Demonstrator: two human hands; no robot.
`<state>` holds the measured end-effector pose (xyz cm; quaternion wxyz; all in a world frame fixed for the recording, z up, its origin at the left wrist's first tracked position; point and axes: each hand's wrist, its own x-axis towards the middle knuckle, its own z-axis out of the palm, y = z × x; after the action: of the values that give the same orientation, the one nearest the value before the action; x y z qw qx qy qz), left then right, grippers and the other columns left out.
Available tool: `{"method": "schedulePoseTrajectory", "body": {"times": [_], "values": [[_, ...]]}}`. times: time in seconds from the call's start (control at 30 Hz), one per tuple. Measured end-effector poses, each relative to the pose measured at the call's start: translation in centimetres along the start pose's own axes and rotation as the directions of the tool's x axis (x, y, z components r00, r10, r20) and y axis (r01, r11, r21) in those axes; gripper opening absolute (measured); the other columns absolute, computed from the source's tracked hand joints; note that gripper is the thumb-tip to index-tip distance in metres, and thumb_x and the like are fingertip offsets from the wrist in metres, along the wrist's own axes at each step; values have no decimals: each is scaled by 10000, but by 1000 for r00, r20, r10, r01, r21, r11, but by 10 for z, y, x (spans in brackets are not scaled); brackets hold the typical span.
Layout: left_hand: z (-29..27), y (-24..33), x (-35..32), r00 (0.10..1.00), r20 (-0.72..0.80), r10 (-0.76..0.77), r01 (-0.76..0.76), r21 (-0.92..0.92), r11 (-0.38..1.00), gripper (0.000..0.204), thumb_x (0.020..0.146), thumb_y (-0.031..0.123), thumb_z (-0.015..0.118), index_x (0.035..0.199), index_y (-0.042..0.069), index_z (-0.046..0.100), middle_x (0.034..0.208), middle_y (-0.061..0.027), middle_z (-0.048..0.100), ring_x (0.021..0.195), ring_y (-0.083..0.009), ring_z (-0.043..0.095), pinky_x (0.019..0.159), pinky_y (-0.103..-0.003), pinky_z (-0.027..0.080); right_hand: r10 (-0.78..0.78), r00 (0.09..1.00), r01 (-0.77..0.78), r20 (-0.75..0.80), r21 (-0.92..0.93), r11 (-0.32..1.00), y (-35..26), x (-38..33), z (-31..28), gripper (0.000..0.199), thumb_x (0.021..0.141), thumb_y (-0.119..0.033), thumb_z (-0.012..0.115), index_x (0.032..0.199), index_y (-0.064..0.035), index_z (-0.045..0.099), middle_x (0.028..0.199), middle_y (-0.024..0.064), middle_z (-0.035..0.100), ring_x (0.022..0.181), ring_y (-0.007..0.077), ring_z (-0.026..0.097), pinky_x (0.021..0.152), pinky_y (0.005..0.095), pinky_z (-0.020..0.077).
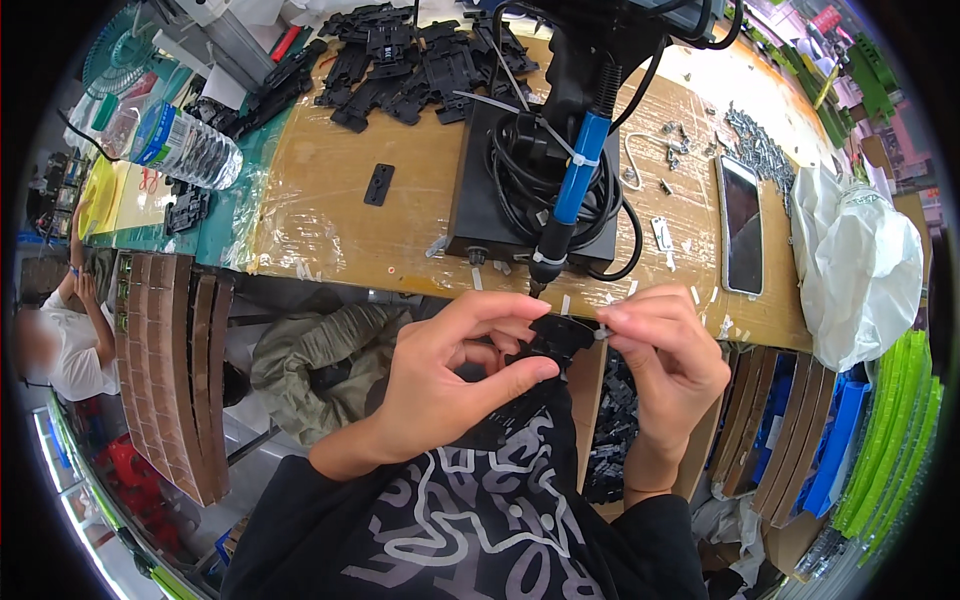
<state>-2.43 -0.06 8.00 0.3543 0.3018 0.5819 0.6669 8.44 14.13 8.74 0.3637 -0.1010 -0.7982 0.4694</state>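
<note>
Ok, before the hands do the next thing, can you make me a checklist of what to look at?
1. Right hand pinching the small pale piece: ok.
2. Left hand gripping the black part: cannot tell, contact is unclear.
3. Blue-and-black driver well away from fingers: not ok, its tip looks close to the left hand.
4. Phone lying on the table: ok.
5. Small metal pieces in a container: not ok, they lie loose.

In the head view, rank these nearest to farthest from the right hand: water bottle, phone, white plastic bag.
1. Phone: just beyond the right hand, slightly rightward.
2. White plastic bag: farther right, past the phone.
3. Water bottle: far off, upper left.
</note>
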Motion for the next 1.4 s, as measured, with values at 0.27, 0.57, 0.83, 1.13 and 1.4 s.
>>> {"method": "schedulePoseTrajectory", "body": {"times": [0.27, 0.57, 0.83, 1.13, 1.4], "values": [[3, 4, 3, 997, 57, -46, 43, 61, 997, 374, 672, -81, 632, 1016, -51, 486, 893, -127, 585, 791, -137, 586, 652, -211, 480, -12, 998, 18, 69, -90, 996, 4, 2, -1, 202, 562, 15, 676, 754, -34, 634, 679, 31, 597, 676, 192, 509, 649, 286, 421], [4, 6, 3, 997, 78, -19, -1, 243, 970, 354, 649, -36, 672, 984, -6, 565, 856, -76, 602, 682, -69, 565, 543, -155, 435, -52, 976, 76, 213, -109, 991, 0, 7, -7, 176, 553, 19, 650, 718, -37, 622, 693, 32, 564, 693, 199, 511, 732, 338, 432], [5, 10, 3, 994, 98, 43, -76, 360, 930, 345, 636, 11, 690, 967, 38, 595, 736, -44, 598, 512, -39, 456, 451, -160, 366, 35, 963, -4, 265, -117, 993, -5, 9, -8, 216, 552, 36, 665, 737, -13, 563, 648, 38, 552, 645, 187, 522, 789, 390, 420], [5, 9, 2, 962, 260, 89, -210, 487, 848, 278, 652, 50, 678, 917, 38, 597, 692, -30, 570, 492, -100, 433, 434, -213, 354, 116, 868, -13, 484, -211, 977, -15, 11, -16, 256, 610, 50, 628, 800, -13, 469, 679, 67, 496, 699, 254, 499, 756, 359, 427], [6, 8, 0, 946, 315, 79, -235, 496, 836, 255, 658, 77, 675, 891, 18, 590, 684, -50, 560, 513, -124, 477, 467, -225, 393, 201, 796, -88, 570, -221, 971, -13, 8, -19, 249, 626, 53, 610, 793, -6, 434, 722, 93, 470, 694, 261, 470, 588, 341, 384]]}}
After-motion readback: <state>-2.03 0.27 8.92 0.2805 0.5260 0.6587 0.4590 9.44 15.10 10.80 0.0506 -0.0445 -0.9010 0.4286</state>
